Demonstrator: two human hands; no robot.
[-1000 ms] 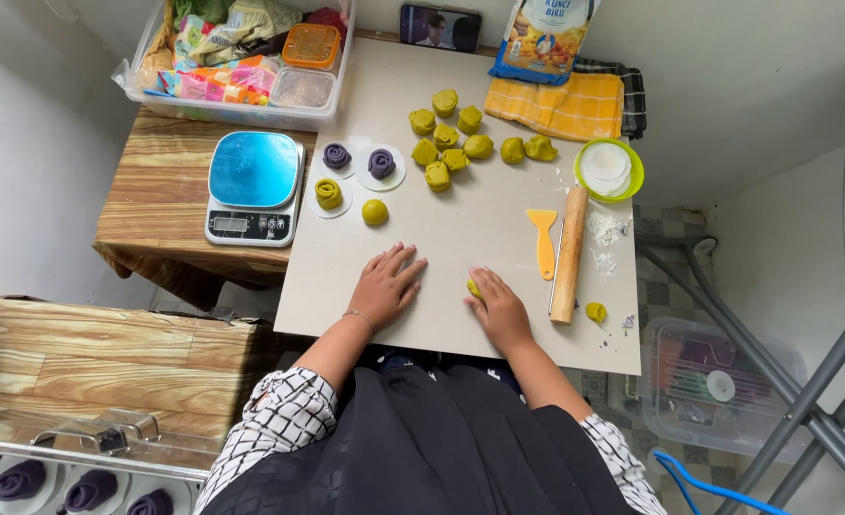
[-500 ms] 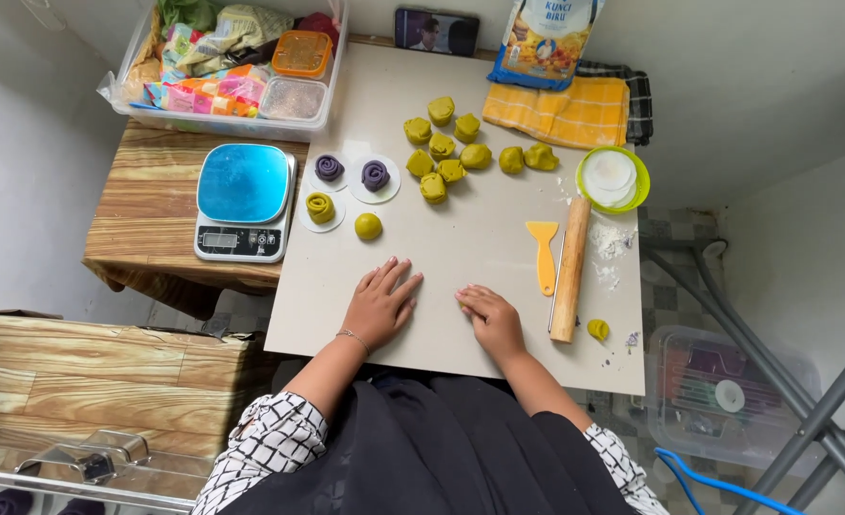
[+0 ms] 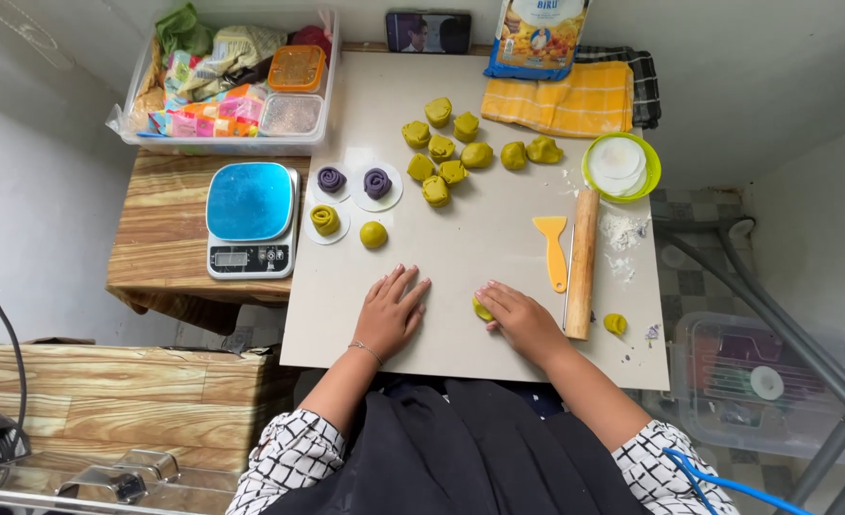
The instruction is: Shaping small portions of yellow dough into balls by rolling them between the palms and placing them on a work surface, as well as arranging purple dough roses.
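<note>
Dough (image 3: 481, 310) sits on the board (image 3: 499, 238) near its front edge, mostly hidden under the right hand (image 3: 523, 319), which lies flat over it, holding nothing; left hand (image 3: 391, 310) is splayed flat on bare board beside it. Risk: uneven pressure could smear or stick it. A wide stroke could knock the rolling pin (image 3: 583, 262), just beside that hand, into the scraper (image 3: 552, 250) or small dough ball (image 3: 615, 323).
</note>
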